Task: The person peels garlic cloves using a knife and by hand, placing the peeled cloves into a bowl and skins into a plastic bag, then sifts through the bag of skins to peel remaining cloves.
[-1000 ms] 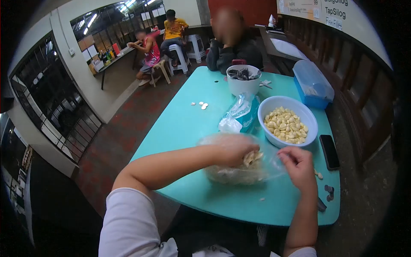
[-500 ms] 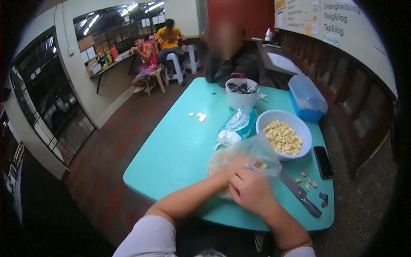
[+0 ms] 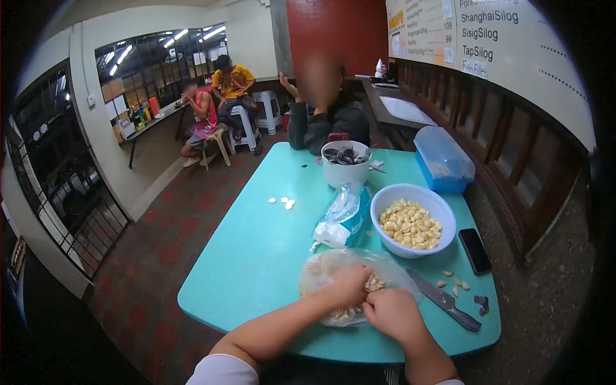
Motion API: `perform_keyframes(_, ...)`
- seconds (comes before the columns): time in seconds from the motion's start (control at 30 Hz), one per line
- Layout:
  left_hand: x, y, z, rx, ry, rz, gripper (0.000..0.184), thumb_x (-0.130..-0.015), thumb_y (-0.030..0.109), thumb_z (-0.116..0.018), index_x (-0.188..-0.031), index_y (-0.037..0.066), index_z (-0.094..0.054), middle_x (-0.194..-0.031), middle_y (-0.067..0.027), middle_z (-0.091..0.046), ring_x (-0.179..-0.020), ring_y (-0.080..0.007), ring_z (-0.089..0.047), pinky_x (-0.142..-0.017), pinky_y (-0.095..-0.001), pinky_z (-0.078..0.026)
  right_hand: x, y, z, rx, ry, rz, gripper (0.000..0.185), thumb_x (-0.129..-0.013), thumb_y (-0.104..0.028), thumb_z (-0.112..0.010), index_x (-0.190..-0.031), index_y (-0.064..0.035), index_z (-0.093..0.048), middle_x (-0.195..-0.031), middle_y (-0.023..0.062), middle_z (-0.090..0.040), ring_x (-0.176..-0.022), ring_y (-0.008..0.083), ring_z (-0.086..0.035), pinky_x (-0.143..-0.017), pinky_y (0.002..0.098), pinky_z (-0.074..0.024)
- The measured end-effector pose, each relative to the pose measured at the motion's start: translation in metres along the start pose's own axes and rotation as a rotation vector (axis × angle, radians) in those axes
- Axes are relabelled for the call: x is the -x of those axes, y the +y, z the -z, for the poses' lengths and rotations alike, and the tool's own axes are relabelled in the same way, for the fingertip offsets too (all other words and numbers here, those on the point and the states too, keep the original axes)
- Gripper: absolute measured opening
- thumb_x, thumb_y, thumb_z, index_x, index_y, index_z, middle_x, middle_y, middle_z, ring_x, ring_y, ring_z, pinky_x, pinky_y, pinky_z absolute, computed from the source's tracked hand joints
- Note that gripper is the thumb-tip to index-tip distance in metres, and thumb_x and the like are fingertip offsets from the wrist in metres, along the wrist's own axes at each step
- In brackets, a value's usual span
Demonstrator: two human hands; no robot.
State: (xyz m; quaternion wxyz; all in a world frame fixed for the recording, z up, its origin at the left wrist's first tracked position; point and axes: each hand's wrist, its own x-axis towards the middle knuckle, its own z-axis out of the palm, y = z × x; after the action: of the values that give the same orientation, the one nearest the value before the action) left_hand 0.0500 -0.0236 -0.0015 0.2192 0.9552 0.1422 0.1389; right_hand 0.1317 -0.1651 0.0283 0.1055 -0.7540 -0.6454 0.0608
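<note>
A clear plastic bag [image 3: 319, 266] lies at the near edge of the table, with pale garlic skins and pieces [image 3: 375, 282] showing at its opening. My left hand [image 3: 351, 284] reaches into the bag's mouth, its fingers hidden among the bag and the skins. Close beside it, my right hand [image 3: 396, 312] is curled closed at the bag's near right side; what its fingers hold is hidden. Just beyond the bag is a pale blue bowl [image 3: 416, 192] of peeled garlic cloves [image 3: 410, 224]. A knife [image 3: 446, 301] lies right of the bag, its blade tip close to the plastic.
On the turquoise table [image 3: 244, 256] are a teal-and-clear plastic packet [image 3: 346, 215], a white tub [image 3: 346, 172] of dark utensils, a blue lidded box [image 3: 444, 157], a phone [image 3: 475, 250], loose cloves [image 3: 457, 282] and coins [image 3: 481, 305]. A person [image 3: 327, 115] sits opposite; two others sit farther back.
My hands have moved slightly apart, the left no longer tucked under the right, and the bag's opening with garlic skins shows more. The head view has tilted up. The person opposite has a hand raised.
</note>
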Motion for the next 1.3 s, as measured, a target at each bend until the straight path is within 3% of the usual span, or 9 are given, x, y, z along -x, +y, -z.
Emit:
perform_keyframes(0.13,0.004,-0.007,-0.003,0.001,0.025,0.028,0.040,-0.065,0.014,-0.069,-0.103,0.002,-0.061,-0.094,-0.0201,-0.063,-0.090,-0.0400,-0.062,-0.079,-0.0472,-0.049,-0.001,0.005,-0.012,0.014,-0.193,-0.007,0.021,-0.081,-0.023,-0.057,-0.087,-0.0053,-0.067,-0.077,0.0168,-0.066,-0.071,0.0355,-0.064,-0.068,0.0470,-0.0518)
perform_keyframes(0.23,0.013,0.000,0.004,-0.057,0.062,0.092,0.055,-0.064,0.016,-0.071,-0.115,0.004,-0.054,-0.106,-0.0195,-0.059,-0.095,-0.0402,-0.060,-0.083,-0.0483,-0.048,-0.004,0.010,-0.025,-0.056,-0.117,-0.098,0.019,-0.080,-0.021,-0.055,-0.081,-0.0056,-0.066,-0.075,0.0182,-0.065,-0.073,0.0375,-0.063,-0.070,0.0490,-0.0499)
perform_keyframes(0.3,0.019,0.000,0.003,-0.061,0.081,0.135,0.063,-0.064,0.018,-0.073,-0.121,0.004,-0.050,-0.111,-0.0200,-0.055,-0.096,-0.0403,-0.060,-0.084,-0.0492,-0.048,-0.006,0.013,-0.026,-0.071,-0.212,-0.105,0.021,-0.081,-0.022,-0.056,-0.088,-0.0046,-0.065,-0.080,0.0189,-0.066,-0.078,0.0378,-0.064,-0.073,0.0488,-0.0508)
perform_keyframes(0.57,0.016,0.007,0.022,-0.155,-0.004,0.179,0.061,-0.064,0.019,-0.073,-0.118,0.002,-0.052,-0.110,-0.0241,-0.054,-0.099,-0.0403,-0.058,-0.085,-0.0503,-0.047,-0.009,0.002,-0.013,-0.062,-0.302,-0.055,0.023,-0.080,-0.023,-0.059,-0.090,-0.0029,-0.064,-0.083,0.0218,-0.066,-0.080,0.0386,-0.064,-0.075,0.0492,-0.0508)
perform_keyframes(1.3,0.023,0.006,0.014,-0.064,0.225,0.116,0.064,-0.066,0.019,-0.074,-0.120,-0.001,-0.046,-0.115,-0.0264,-0.048,-0.106,-0.0436,-0.052,-0.089,-0.0495,-0.044,-0.010,0.007,-0.019,-0.070,-0.277,-0.012,0.023,-0.077,-0.024,-0.061,-0.085,-0.0021,-0.064,-0.082,0.0215,-0.066,-0.080,0.0378,-0.064,-0.075,0.0477,-0.0510)
